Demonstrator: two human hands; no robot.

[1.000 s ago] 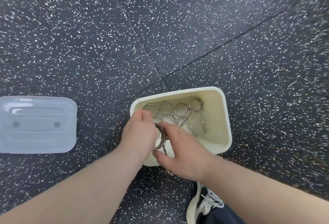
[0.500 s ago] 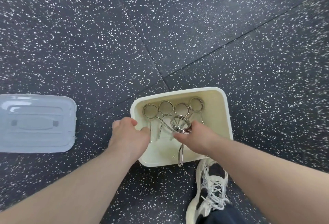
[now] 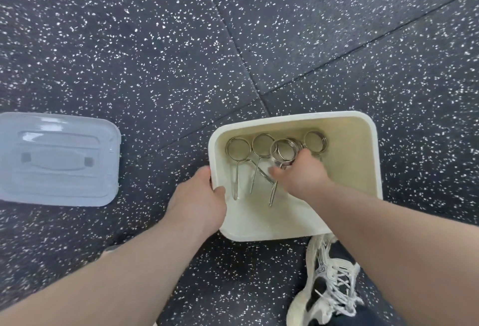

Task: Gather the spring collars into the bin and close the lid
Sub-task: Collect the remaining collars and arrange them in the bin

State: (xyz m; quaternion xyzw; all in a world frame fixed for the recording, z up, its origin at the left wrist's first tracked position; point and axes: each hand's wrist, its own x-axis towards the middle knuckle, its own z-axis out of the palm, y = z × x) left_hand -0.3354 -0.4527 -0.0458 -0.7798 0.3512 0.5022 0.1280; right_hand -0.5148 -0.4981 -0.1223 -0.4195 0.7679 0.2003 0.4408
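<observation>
the right hand (image 3: 300,178) has gone deeper into the bin (image 3: 373,170), pinching a spring collar (image 3: 283,153) now over the others instead of near the front rim. the left hand (image 3: 199,201) still grips the left rim; the lid (image 3: 57,160) lies apart on the floor.

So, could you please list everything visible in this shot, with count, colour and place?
Cream rectangular plastic bin: one, on the floor at centre right, open.
Silver metal spring collars: at least four, inside the bin along its far wall.
Translucent grey plastic lid: one, flat on the floor, left of the bin.
Black white-speckled rubber floor: throughout.
White laced shoe: one, bottom right.
Left hand: grips the bin's left rim.
Right hand: in the bin, holding one collar.
</observation>
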